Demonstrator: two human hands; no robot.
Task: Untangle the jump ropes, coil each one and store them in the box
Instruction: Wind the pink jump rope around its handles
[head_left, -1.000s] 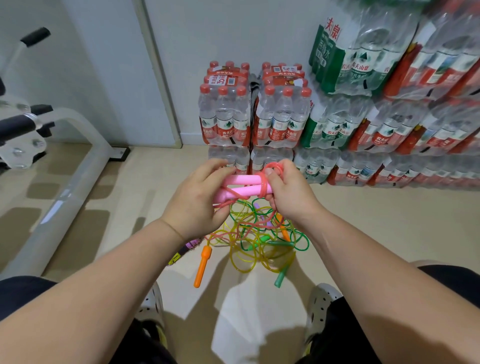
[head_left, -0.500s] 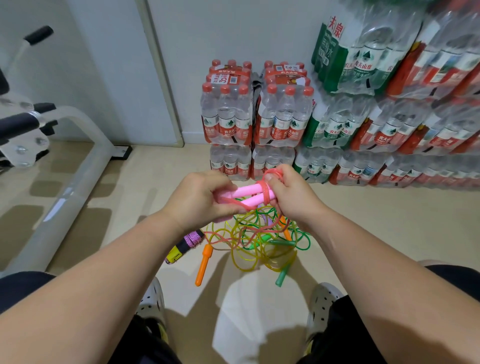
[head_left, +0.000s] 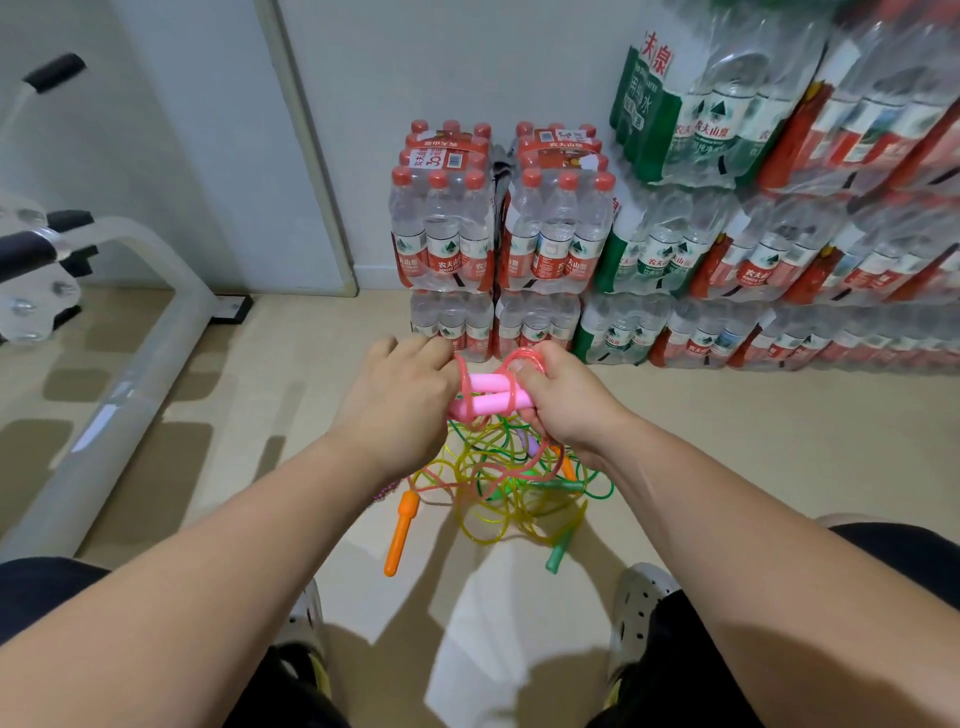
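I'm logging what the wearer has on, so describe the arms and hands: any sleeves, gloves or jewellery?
The left forearm and right forearm are bare to the frame edge, with no sleeves in view. The left hand and right hand wear no gloves. No rings, watch or wristbands show on the sides facing the camera.

Water-bottle packs wall off space just beyond left hand and right hand. Rope tangle below. Machine frame well left. Bare floor passable to right.

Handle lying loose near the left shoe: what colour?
The handle is orange, shown in the head view.
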